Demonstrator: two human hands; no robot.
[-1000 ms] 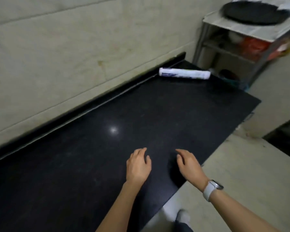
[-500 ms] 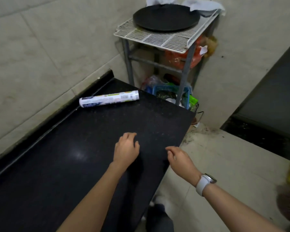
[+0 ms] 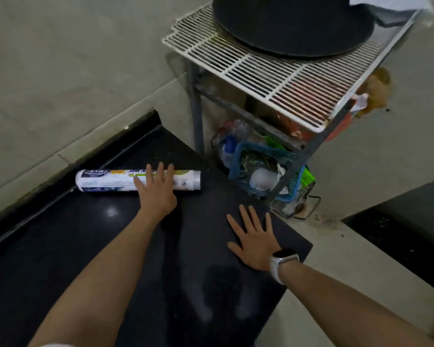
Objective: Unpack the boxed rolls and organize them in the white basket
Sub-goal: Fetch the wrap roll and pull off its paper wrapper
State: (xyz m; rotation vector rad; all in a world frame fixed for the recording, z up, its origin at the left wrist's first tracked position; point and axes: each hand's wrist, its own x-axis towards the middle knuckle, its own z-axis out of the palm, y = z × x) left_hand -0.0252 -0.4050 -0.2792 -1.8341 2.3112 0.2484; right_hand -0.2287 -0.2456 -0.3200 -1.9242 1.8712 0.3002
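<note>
A person stands at a black stone worktop (image 3: 90, 246), seen from a camera on their head looking down at both bare forearms. Near the worktop's far edge, just short of the raised back lip along the wall, a wrapped roll (image 3: 105, 180) lies on its side, parallel to that edge. Its printed white sleeve carries green and yellow lettering too blurred to read.

The left hand (image 3: 156, 194) reaches out over the middle of the roll with fingers straight and spread, laid across its top. It holds nothing yet; whether the palm already presses on the roll I cannot tell. The spread suggests it is about to close round the roll to lift it.

The right hand (image 3: 254, 237), with a white-strapped watch (image 3: 283, 259) on the wrist, lies flat and open, fingers fanned, near the worktop's right edge, probably bracing the body during the long reach.

Beyond the worktop's far right corner stands a metal rack (image 3: 273, 78) topped by a white wire shelf carrying a round black pan (image 3: 293, 23). Low in the rack sits a blue basket (image 3: 238, 156) of clutter. No white basket and no box are in view.
</note>
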